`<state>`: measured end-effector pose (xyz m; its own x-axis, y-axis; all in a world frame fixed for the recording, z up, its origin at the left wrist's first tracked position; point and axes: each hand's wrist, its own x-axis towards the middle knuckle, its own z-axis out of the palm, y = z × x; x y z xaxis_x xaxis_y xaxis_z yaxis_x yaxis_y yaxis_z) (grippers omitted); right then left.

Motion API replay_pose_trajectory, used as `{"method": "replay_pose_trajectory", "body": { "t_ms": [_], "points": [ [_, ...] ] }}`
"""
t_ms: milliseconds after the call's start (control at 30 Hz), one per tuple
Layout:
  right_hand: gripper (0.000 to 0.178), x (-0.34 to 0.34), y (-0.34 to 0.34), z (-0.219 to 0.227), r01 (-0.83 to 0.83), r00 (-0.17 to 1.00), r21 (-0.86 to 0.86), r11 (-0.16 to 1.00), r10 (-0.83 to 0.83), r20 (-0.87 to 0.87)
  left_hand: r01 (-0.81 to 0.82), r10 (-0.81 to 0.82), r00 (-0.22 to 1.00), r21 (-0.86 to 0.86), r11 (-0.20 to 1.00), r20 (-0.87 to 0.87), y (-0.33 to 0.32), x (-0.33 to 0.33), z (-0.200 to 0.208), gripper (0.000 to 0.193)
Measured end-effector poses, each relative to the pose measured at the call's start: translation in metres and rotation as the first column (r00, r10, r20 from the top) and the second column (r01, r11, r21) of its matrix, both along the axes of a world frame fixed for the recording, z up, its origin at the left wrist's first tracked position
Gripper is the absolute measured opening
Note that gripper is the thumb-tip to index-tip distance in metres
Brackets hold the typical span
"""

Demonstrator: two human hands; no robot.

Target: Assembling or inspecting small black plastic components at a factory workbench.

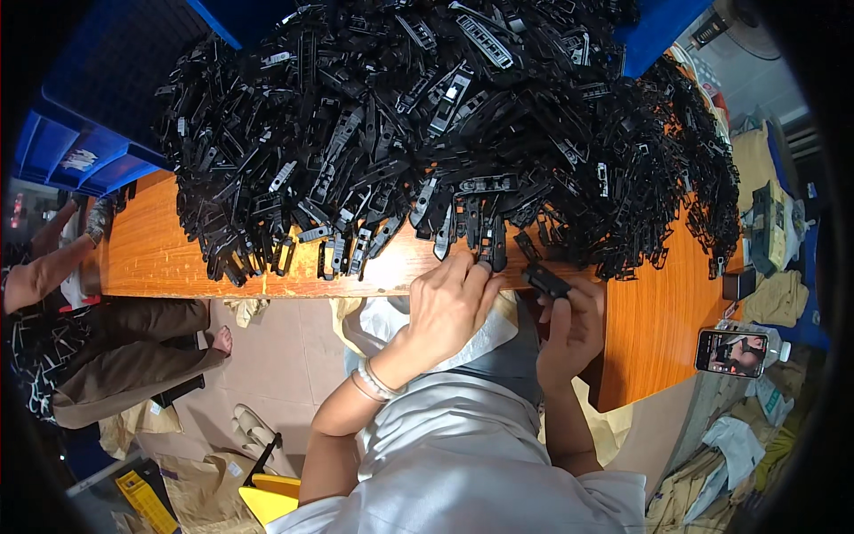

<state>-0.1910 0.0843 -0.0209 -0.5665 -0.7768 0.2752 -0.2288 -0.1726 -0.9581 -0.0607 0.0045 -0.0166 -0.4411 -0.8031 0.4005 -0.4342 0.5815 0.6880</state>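
A large heap of black plastic parts (356, 133), long and narrow with slots and openings, covers the back of the wooden table. At the heap's near edge is my left hand (449, 303), fingers curled down and fingertips against the closest parts. What those fingers grip, if anything, is hidden. Just to the right, my right hand (574, 334) pinches a black plastic part (544, 281) between thumb and fingers, tilted over the table's front edge.
Blue plastic crates (98, 147) stand at the left and back. The wooden table (654, 329) extends along my right, where a phone (731, 352) leans by a bottle. Another person's arm (53, 258) and legs show at left. Yellow plastic (269, 500) and brown bags (209, 489) lie below.
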Motion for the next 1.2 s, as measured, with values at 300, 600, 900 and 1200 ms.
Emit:
{"method": "replay_pose_trajectory", "body": {
  "t_ms": [300, 600, 900, 1200],
  "points": [
    [0.007, 0.004, 0.002, -0.004, -0.197, 0.944, 0.062, 0.978, 0.172, 0.283, -0.142, 0.138, 0.988, 0.062, 0.988, 0.069, 0.006, 0.017, -0.002, 0.010],
    [0.008, 0.005, -0.006, -0.028, -0.333, 0.926, 0.099, 0.938, 0.306, 0.220, -0.161, 0.179, 0.983, 0.265, 0.951, -0.048, 0.019, 0.026, -0.002, 0.015],
    [0.010, 0.003, -0.011, -0.033, -0.319, 0.942, 0.084, 0.944, 0.325, -0.079, -0.198, 0.201, 0.980, 0.273, 0.941, 0.018, 0.030, 0.038, 0.007, 0.030],
    [0.009, 0.009, -0.011, -0.034, -0.266, 0.964, 0.121, 0.956, 0.267, 0.010, -0.159, 0.327, 0.926, 0.590, 0.792, -0.189, 0.025, 0.049, 0.007, 0.017]
  ]
}}
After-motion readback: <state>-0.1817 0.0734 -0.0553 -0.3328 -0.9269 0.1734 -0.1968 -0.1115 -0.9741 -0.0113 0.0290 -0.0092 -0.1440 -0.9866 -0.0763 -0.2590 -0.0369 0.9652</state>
